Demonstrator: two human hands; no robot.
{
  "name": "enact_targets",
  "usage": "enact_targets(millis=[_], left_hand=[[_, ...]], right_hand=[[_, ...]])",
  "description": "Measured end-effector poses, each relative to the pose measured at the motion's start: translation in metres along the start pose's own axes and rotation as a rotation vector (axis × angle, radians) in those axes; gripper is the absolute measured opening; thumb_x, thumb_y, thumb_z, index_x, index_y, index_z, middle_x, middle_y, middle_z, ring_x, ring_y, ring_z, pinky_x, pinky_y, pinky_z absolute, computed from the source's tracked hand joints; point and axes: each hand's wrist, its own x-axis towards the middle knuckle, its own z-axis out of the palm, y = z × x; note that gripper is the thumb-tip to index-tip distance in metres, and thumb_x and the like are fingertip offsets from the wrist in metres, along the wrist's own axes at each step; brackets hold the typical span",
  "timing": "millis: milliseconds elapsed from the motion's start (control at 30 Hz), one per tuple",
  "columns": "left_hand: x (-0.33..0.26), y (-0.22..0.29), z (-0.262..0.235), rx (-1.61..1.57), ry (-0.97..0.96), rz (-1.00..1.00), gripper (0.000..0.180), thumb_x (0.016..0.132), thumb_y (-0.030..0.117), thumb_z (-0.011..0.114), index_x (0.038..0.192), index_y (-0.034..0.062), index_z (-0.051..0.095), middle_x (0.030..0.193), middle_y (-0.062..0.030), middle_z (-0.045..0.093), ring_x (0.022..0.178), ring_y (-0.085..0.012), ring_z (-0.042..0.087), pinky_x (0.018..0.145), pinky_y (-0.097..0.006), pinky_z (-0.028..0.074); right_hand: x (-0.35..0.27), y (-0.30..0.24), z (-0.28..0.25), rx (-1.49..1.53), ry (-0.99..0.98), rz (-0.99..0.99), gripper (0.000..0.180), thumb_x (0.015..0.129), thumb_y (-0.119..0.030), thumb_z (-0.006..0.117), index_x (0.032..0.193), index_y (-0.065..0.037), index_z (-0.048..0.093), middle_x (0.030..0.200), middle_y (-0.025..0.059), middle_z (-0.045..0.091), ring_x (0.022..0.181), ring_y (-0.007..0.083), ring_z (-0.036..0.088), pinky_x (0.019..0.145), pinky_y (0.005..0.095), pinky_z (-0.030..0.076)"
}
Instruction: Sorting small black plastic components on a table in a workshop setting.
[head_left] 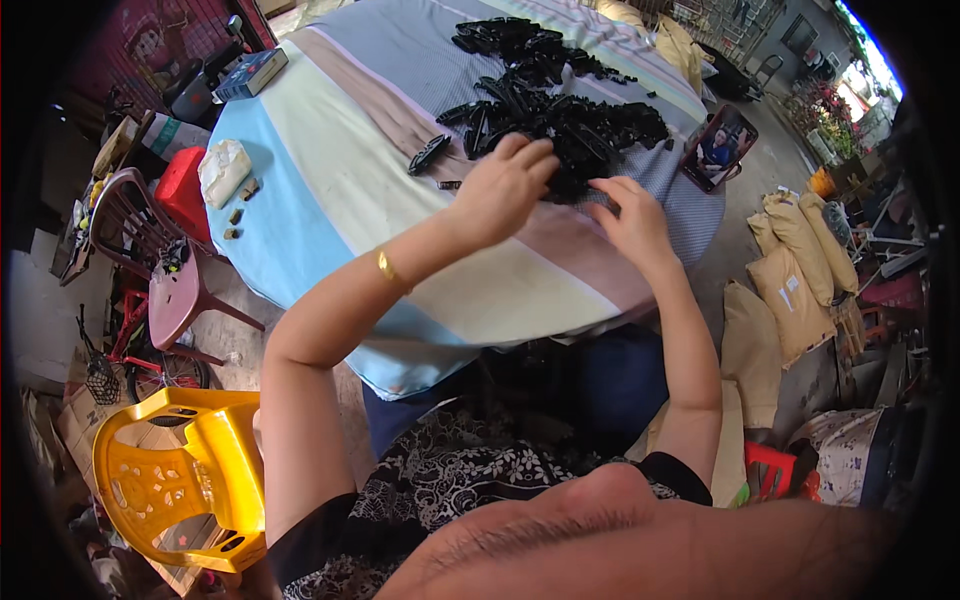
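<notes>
A big heap of small black plastic parts [560, 115] lies on a round table under a striped cloth [350, 190]. My left hand [508, 185] reaches into the near edge of the heap, fingers curled over some parts. My right hand [632, 215] rests at the heap's near right edge, fingertips touching black parts. What each hand grips is hidden by the fingers. A single black part [428, 154] lies apart to the left of the heap. A gold bangle [388, 268] sits on my left wrist.
A phone [718, 148] leans at the table's right edge. A white bundle [224, 170] and a box [250, 74] lie on the table's left side. A yellow plastic chair [180, 480] and a pink chair [170, 280] stand left; tan sacks [795, 270] lie right.
</notes>
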Motion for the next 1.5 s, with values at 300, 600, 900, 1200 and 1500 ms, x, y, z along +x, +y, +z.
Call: enact_targets(millis=[300, 600, 900, 1200, 1500], left_hand=[[0.011, -0.041, 0.034, 0.165, -0.086, -0.118, 0.03, 0.067, 0.015, 0.07, 0.094, 0.0077, 0.058, 0.102, -0.0042, 0.057, 0.103, -0.024, 0.05, 0.088, -0.037, 0.039], [-0.015, -0.009, 0.012, -1.233, -0.04, -0.689, 0.047, 0.079, 0.012, 0.072, 0.117, 0.0037, 0.047, 0.089, -0.0032, 0.06, 0.079, -0.0098, 0.059, 0.063, -0.024, 0.049], [-0.035, 0.008, 0.02, -1.71, -0.03, -0.817, 0.032, 0.078, 0.002, 0.07, 0.106, 0.0024, 0.055, 0.094, -0.007, 0.063, 0.082, -0.0165, 0.063, 0.075, -0.03, 0.055], [-0.034, 0.011, 0.016, -1.463, -0.032, -0.813, 0.033, 0.08, 0.006, 0.069, 0.109, 0.0, 0.055, 0.091, -0.0079, 0.064, 0.085, -0.0145, 0.062, 0.077, -0.029, 0.053], [-0.028, 0.016, 0.005, -1.824, -0.098, -0.981, 0.042, 0.096, 0.031, 0.047, 0.127, 0.004, 0.043, 0.093, -0.0061, 0.06, 0.085, -0.0157, 0.061, 0.074, -0.031, 0.053]], right_hand=[[0.033, -0.005, 0.027, -0.256, -0.147, -0.036, 0.018, 0.073, -0.015, 0.07, 0.085, -0.004, 0.063, 0.09, 0.0131, 0.059, 0.081, 0.0335, 0.061, 0.071, 0.0425, 0.049], [0.029, 0.003, 0.013, 0.273, 0.022, 0.077, 0.025, 0.07, -0.012, 0.077, 0.078, -0.002, 0.056, 0.061, 0.0078, 0.06, 0.058, 0.016, 0.059, 0.054, 0.0287, 0.047], [0.004, -0.051, 0.009, 0.513, 0.146, -0.196, 0.009, 0.075, 0.0, 0.068, 0.083, 0.001, 0.064, 0.079, 0.0087, 0.066, 0.07, 0.0163, 0.064, 0.06, 0.0255, 0.05], [0.0, -0.052, 0.01, 0.265, 0.265, -0.457, 0.012, 0.068, 0.003, 0.068, 0.078, -0.001, 0.064, 0.079, 0.009, 0.064, 0.07, 0.0252, 0.061, 0.06, 0.032, 0.05], [0.0, -0.048, 0.005, 0.453, 0.23, -0.308, 0.013, 0.071, 0.005, 0.066, 0.082, -0.003, 0.066, 0.082, 0.0086, 0.066, 0.075, 0.024, 0.062, 0.064, 0.0308, 0.05]])
